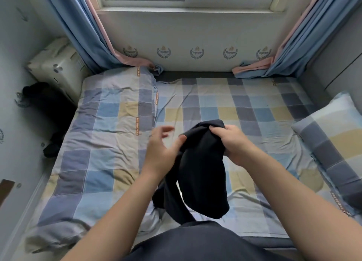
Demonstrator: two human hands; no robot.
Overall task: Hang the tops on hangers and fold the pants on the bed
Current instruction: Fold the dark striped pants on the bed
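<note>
A dark, near-black garment (199, 168) hangs bunched above the middle of the checked bed (244, 108); whether it is a top or pants cannot be told. My right hand (233, 143) grips its upper edge with curled fingers. My left hand (162, 145) is just left of the cloth, thumb touching its edge, the other fingers spread and relaxed, a ring on one. The garment's lower end trails down toward my body at the bottom of the view.
A folded checked duvet (105, 127) covers the left half of the bed. A checked pillow (331, 141) lies at the right edge. Dark clothes (51, 112) and a white box (58, 65) sit in the left gap. Blue-pink curtains (82, 31) flank the window.
</note>
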